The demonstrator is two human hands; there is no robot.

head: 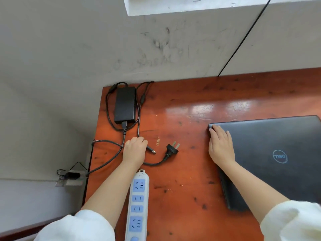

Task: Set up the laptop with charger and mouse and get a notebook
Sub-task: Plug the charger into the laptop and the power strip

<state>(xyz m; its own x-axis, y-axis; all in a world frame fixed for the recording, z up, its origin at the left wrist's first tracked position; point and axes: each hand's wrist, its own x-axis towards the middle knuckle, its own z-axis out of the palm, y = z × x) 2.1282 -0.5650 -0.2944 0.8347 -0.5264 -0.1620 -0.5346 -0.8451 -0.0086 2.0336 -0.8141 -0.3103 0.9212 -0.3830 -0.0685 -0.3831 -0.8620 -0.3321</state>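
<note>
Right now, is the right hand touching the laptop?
Touching. The head view shows the right hand lying flat on the closed laptop, fingertips at its far left corner, with no gap visible.

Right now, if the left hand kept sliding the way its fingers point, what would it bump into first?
The left hand, closed on the charger's barrel plug, points away from the person. Next in that line is bare table, then probably the charger brick and its looped cable, though depth is hard to judge.
</note>
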